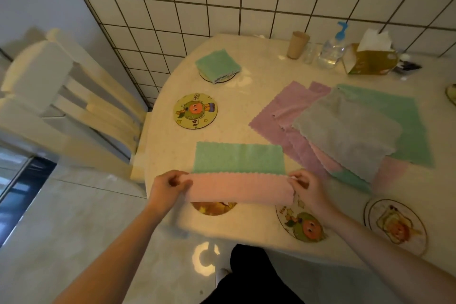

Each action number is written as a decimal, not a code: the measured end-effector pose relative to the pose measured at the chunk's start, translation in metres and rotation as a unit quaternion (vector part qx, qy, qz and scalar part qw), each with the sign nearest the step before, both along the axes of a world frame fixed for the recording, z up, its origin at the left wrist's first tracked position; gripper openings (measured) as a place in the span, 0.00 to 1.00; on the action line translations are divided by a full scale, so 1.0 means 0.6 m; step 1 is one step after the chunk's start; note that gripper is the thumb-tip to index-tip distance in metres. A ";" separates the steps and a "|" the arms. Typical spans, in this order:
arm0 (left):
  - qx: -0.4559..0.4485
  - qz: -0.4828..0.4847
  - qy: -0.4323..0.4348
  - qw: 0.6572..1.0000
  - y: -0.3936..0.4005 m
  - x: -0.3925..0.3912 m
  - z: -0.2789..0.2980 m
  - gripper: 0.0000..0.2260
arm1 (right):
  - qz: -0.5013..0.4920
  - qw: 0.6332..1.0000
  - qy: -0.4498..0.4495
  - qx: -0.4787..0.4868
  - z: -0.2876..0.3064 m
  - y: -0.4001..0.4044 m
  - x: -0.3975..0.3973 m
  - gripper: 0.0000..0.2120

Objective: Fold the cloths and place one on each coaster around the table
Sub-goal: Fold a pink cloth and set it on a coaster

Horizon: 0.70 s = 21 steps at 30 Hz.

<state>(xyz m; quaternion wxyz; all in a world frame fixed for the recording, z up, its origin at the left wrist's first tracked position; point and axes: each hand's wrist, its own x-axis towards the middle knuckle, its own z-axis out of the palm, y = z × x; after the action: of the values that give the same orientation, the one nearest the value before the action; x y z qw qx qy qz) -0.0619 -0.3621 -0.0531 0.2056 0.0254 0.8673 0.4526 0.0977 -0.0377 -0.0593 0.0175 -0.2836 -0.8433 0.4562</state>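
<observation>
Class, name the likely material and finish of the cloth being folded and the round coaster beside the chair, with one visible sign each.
Cloth: apparently soft microfibre, matte, green and pink faces; it drapes, with scalloped edges. Coaster: rigid flat disc, perhaps wood or board, printed cartoon, slight sheen.

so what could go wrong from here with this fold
1. The left hand and right hand pinch only the ends of the green and pink cloth, so its middle may sag and the edges land uneven.
2. That cloth overlaps the partly covered coaster near the table's edge; dragging it might shift the coaster.
3. The loose pile of cloths lies close on the right, so a sweeping fold could catch it.
</observation>
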 end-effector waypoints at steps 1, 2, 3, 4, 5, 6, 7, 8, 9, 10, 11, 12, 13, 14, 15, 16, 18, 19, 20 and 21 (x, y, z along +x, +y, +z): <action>0.021 0.029 -0.017 0.999 0.013 -0.015 0.003 0.03 | -0.018 1.000 -0.004 -0.014 -0.001 0.007 -0.018 0.04; 0.037 0.054 -0.038 0.997 0.029 -0.033 0.004 0.03 | -0.035 0.999 -0.011 -0.019 -0.002 0.016 -0.039 0.04; 0.048 0.074 -0.057 0.994 0.041 -0.048 0.001 0.02 | -0.050 0.998 -0.023 -0.022 -0.004 0.024 -0.056 0.04; 0.052 0.089 -0.070 0.992 0.055 -0.065 -0.005 0.03 | -0.064 0.997 -0.034 -0.028 -0.008 0.034 -0.075 0.04; 0.052 0.101 -0.077 0.990 0.065 -0.079 -0.013 0.04 | -0.073 0.996 -0.045 -0.035 -0.011 0.041 -0.090 0.03; 0.047 0.110 -0.081 0.990 0.074 -0.091 -0.020 0.04 | -0.078 0.995 -0.052 -0.040 -0.016 0.047 -0.103 0.03; 0.037 0.114 -0.081 0.989 0.083 -0.102 -0.027 0.04 | -0.080 0.994 -0.058 -0.042 -0.021 0.054 -0.116 0.03; 0.021 0.116 -0.079 0.990 0.093 -0.114 -0.035 0.04 | -0.082 0.994 -0.063 -0.044 -0.029 0.062 -0.128 0.04; 0.004 0.115 -0.075 0.991 0.099 -0.121 -0.040 0.05 | -0.083 0.993 -0.070 -0.046 -0.036 0.066 -0.137 0.05; -0.010 0.115 -0.071 0.991 0.107 -0.130 -0.047 0.06 | -0.082 0.993 -0.076 -0.046 -0.042 0.071 -0.146 0.06; -0.020 0.114 -0.069 0.991 0.112 -0.136 -0.052 0.07 | -0.080 0.992 -0.082 -0.045 -0.047 0.074 -0.153 0.06; -0.029 0.112 -0.071 0.991 0.117 -0.143 -0.057 0.07 | -0.077 0.992 -0.087 -0.042 -0.053 0.079 -0.160 0.06; -0.035 0.110 -0.074 0.991 0.119 -0.149 -0.062 0.08 | -0.074 0.992 -0.093 -0.036 -0.057 0.083 -0.164 0.06; -0.040 0.109 -0.076 0.990 0.120 -0.154 -0.066 0.08 | -0.071 0.992 -0.096 -0.029 -0.061 0.087 -0.167 0.07; -0.044 0.109 -0.077 0.990 0.120 -0.159 -0.069 0.09 | -0.071 0.993 -0.094 -0.026 -0.065 0.092 -0.169 0.06; -0.050 0.109 -0.077 0.990 0.121 -0.164 -0.072 0.08 | -0.073 0.993 -0.093 -0.028 -0.070 0.096 -0.172 0.06; -0.068 0.101 -0.068 0.990 0.123 -0.169 -0.074 0.07 | -0.078 0.991 -0.100 -0.034 -0.076 0.101 -0.175 0.05; -0.076 0.096 -0.063 0.991 0.125 -0.171 -0.075 0.07 | -0.080 0.991 -0.104 -0.034 -0.078 0.102 -0.176 0.04; -0.082 0.091 -0.059 0.991 0.127 -0.173 -0.075 0.08 | -0.082 0.990 -0.106 -0.030 -0.078 0.102 -0.178 0.04; -0.087 0.088 -0.057 0.991 0.129 -0.174 -0.076 0.09 | -0.086 0.990 -0.109 -0.028 -0.077 0.102 -0.179 0.04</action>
<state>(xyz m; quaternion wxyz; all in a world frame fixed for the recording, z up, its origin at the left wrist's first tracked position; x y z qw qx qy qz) -0.1664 -0.2846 -0.0987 0.2154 -0.0948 0.8892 0.3924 -0.0097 0.0234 -0.1054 -0.0430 -0.4030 -0.7998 0.4427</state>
